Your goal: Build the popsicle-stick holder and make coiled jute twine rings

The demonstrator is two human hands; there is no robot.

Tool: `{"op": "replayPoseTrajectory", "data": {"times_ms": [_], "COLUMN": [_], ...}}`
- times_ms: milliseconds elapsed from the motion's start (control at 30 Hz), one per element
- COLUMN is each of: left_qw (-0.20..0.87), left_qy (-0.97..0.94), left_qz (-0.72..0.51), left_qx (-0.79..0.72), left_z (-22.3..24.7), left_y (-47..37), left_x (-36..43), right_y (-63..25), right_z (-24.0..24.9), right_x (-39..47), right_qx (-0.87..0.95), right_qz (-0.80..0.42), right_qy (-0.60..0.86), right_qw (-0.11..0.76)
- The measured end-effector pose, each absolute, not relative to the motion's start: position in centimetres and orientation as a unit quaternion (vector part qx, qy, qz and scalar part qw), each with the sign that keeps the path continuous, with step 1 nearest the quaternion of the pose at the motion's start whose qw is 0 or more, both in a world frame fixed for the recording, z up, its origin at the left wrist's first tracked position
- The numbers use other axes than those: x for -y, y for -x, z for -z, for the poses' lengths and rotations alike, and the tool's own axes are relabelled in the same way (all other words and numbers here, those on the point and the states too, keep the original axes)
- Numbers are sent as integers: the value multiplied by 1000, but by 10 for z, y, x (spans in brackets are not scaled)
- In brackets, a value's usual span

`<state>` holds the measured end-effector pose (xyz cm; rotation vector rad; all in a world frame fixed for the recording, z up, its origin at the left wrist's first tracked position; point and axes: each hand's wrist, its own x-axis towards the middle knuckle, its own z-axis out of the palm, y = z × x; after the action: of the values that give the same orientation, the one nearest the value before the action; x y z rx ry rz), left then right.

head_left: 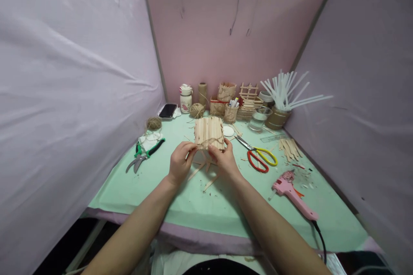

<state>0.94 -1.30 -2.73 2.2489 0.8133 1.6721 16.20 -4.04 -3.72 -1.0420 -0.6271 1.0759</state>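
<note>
Between my two hands is a small boxy piece made of wooden craft sticks set side by side, with thin brown twine running across its lower part. My left hand is closed at its lower left corner, fingertips pinched where the twine meets the edge. My right hand grips the lower right corner, thumb on the front over the sticks. Whether the left fingers pinch only twine or the sticks too, I cannot tell. Loose sticks lie on the table beneath the hands.
Green-handled pruning shears lie left. Scissors and a pink glue gun with a cord lie right. Behind stand a twine ball, a bottle, stick-made holders, a glass of water and a jar of glue sticks.
</note>
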Motion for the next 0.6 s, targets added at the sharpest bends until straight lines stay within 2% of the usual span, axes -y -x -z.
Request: {"op": "replayPoseTrajectory", "data": {"times_ms": [167, 333, 467, 600], "left_qw": [371, 598, 709, 753], "left_qy": [-626, -474, -386, -353], "left_qz": [-599, -571, -521, -489], "left_qx": [-334, -304, -276, -263], "left_z": [20, 8, 5, 5], "left_y": [-14, -13, -8, -2], "left_x": [13, 12, 8, 7], "right_y": [-163, -163, -161, -160], "right_z": [35, 35, 34, 35], "right_x": [42, 43, 44, 44], "right_qx": [294, 301, 303, 309], "right_qz": [-467, -460, -459, -459], "right_qy": [475, 484, 487, 492], "right_qw": [685, 681, 679, 672]}}
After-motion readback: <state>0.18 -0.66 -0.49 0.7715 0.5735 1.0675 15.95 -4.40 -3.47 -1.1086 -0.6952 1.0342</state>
